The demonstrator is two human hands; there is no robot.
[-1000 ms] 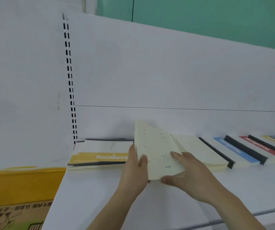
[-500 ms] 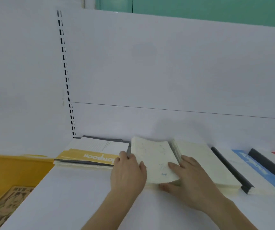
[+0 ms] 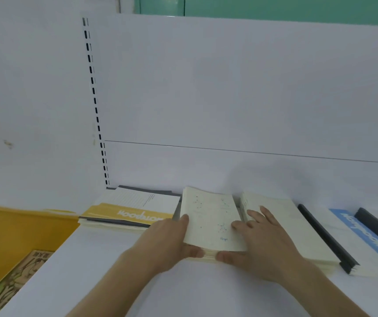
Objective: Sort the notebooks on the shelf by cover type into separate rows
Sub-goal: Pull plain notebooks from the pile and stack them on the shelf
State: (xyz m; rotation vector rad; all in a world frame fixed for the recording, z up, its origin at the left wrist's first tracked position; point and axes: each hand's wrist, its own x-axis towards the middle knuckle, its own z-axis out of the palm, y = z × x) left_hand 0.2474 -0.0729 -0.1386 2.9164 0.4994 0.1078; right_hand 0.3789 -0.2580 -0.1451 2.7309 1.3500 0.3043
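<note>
Fingers [image 3: 255, 217] of our right hand [image 3: 265, 245] and left hand [image 3: 167, 241] grasp the cream speckled-cover notebook [image 3: 210, 218], lying flat on the white shelf [image 3: 137, 282], just right of the yellow-banded notebook stack [image 3: 128, 213].

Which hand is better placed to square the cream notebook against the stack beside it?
Right hand: it spans the cream notebook and the neighbouring cream stack. Left hand only grips the far edge.
</note>
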